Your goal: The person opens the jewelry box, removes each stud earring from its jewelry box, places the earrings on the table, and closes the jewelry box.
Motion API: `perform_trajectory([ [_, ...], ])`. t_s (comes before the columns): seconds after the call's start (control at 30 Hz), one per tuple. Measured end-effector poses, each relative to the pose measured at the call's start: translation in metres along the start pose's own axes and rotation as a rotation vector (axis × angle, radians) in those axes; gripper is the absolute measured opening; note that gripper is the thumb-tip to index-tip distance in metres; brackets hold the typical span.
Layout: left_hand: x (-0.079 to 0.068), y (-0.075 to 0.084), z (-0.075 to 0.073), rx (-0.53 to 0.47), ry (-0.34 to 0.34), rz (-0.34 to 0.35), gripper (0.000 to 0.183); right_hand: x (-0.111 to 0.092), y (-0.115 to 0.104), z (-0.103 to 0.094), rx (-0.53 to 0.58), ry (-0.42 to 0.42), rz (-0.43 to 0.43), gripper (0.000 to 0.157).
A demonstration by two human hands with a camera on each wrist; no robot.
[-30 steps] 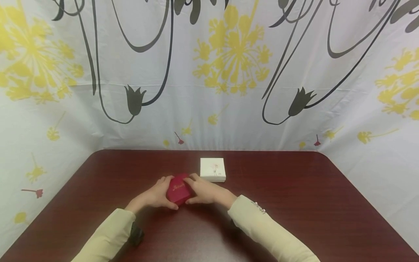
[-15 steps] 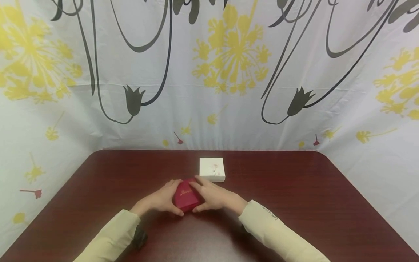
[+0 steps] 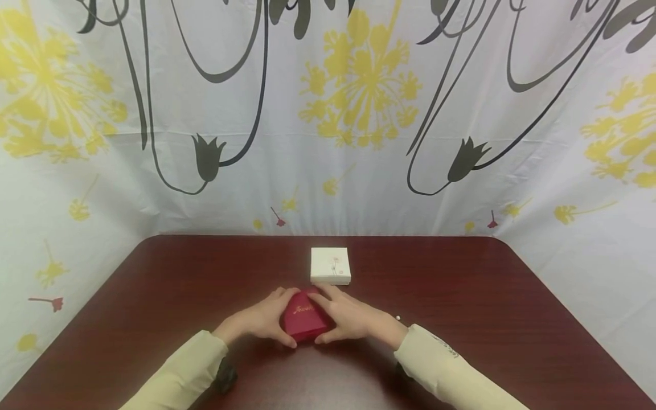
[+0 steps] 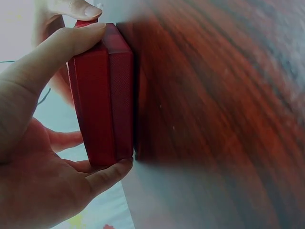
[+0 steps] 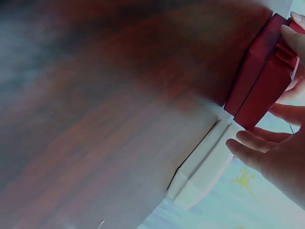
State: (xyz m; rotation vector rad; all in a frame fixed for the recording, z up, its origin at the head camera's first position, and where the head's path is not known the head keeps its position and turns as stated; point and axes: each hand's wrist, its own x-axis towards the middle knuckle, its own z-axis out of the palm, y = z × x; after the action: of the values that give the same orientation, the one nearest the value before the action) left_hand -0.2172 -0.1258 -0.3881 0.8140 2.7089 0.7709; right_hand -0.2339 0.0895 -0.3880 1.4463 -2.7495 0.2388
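Note:
A red jewelry box [image 3: 305, 320] with gold lettering on its lid is on the dark table, between both hands. My left hand [image 3: 263, 316] grips its left side, thumb at the near edge and fingers toward the far side. From the right, my right hand [image 3: 353, 317] holds the opposite side in a similar way. In the left wrist view the red box [image 4: 90, 107] shows its lid and base together, with the left thumb on one corner. The right wrist view has right-hand fingers [image 5: 250, 143] close to the far end of the red box [image 5: 259, 76].
Just behind the red box lies a white box [image 3: 329, 265] with a small flower print. The dark wooden table [image 3: 435, 273] has rounded far corners. A white curtain [image 3: 287, 114] with yellow and grey plant patterns hangs along its back and sides.
Both hands have moved the red box to the right and nearer to me, and it has turned straighter. The white box has stayed in place on the table.

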Motion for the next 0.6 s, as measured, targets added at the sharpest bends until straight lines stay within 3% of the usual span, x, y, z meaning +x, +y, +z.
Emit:
perform_trajectory([
  [0.37,0.003,0.011,0.007,0.030,-0.034,0.011,0.095,-0.019,0.001,0.001,0.003,0.036,-0.001,0.081],
  [0.6,0.005,0.017,0.012,0.040,-0.053,0.034,0.096,-0.031,0.000,-0.002,-0.018,0.013,0.039,0.083],
])
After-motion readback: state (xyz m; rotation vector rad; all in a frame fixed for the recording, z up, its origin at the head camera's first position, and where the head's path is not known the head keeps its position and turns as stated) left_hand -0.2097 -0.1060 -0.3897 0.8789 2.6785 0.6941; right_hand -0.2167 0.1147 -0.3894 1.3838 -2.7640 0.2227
